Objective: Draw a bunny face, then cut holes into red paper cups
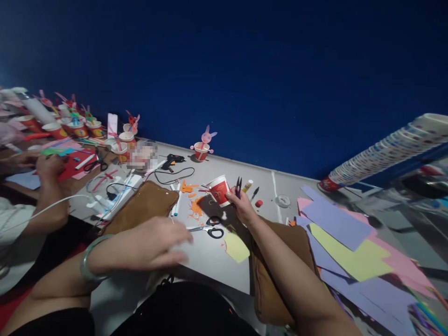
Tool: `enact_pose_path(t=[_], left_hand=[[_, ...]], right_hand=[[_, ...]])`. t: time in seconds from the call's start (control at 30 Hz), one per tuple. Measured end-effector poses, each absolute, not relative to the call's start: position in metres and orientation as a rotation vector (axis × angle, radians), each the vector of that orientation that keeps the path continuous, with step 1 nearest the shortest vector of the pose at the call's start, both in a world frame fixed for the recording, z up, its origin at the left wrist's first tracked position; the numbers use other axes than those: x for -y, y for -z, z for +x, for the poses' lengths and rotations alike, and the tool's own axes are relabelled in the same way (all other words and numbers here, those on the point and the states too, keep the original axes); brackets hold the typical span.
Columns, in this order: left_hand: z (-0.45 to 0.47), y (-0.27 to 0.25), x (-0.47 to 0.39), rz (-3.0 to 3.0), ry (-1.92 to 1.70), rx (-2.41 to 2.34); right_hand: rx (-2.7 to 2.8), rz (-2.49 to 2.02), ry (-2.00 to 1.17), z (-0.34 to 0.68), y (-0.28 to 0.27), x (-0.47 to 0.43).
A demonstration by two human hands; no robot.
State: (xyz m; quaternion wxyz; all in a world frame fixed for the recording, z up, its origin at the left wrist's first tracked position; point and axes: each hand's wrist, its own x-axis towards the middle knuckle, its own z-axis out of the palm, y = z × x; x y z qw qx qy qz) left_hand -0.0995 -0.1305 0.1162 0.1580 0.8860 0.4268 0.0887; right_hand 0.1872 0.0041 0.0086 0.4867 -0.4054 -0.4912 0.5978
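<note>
My right hand (243, 206) grips a red-and-white paper cup (220, 191), tilted over the table and casting a shadow below. A dark two-pronged thing (238, 185) stands up by its fingers; I cannot make out its kind or whether the hand holds it. My left hand (157, 242), slightly blurred, hovers palm down near the table's front edge, fingers stretched out and nothing in them. Between the hands lie black-handled scissors (213, 232), a piece of yellow paper (237, 247) and orange paper cutouts (196, 208). White markers (178, 200) rest left of the cutouts.
A paper-cup rabbit (202, 148) and a black glue gun (172, 161) stand and lie toward the blue wall. Coloured paper sheets (350, 252) and a leaning cup stack (381, 151) are on the right. Brown cushions (142, 205) flank the workspace. At left, another person's hands (49, 165) work near a power strip (117, 200).
</note>
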Motion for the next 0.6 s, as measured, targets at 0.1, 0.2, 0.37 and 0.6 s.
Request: enact_pose_path(t=[0.1,0.2,0.37,0.6], left_hand=[[-0.101,-0.082,0.124,2.378,0.203,-1.908],[-0.111,-0.047,0.120,2.257,0.374,-2.163],[-0.121,-0.027,0.115,2.332,0.393,-2.064],[-0.127,-0.039,0.117,2.482,0.397,-1.655]], right_hand=[[1.212,-0.999,-1.446,0.185,-0.010,-0.003],[1.224,-1.011,-1.442,0.183,-0.011,-0.003],[1.216,-0.997,-1.426,0.182,-0.009,-0.004],[1.192,-0.980,-1.421,0.183,-0.008,-0.008]])
